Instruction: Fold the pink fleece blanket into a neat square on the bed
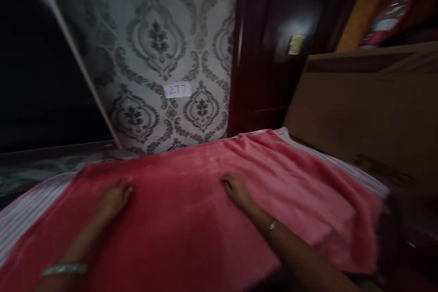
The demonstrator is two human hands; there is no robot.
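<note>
A plush red-pink blanket (178, 200) lies spread over a bed or table-like surface, smooth in the middle and rippled on its right side. On its left part rests my left hand (115, 197), fingers curled in against the cloth. My right hand (235, 188) is near the blanket's centre, its fingers bent together onto the fabric. Both hands appear closed on the blanket, though blur hides the fingertips. Striped cloth (37, 205) shows from under the blanket at the left and along the right edge.
A large cardboard box (362, 105) stands along the right side. Behind are patterned wallpaper with a paper label reading 277 (177, 90) and a dark red door (267, 54). A big dark panel (51, 64) is at the left, a fire extinguisher (390, 18) at upper right.
</note>
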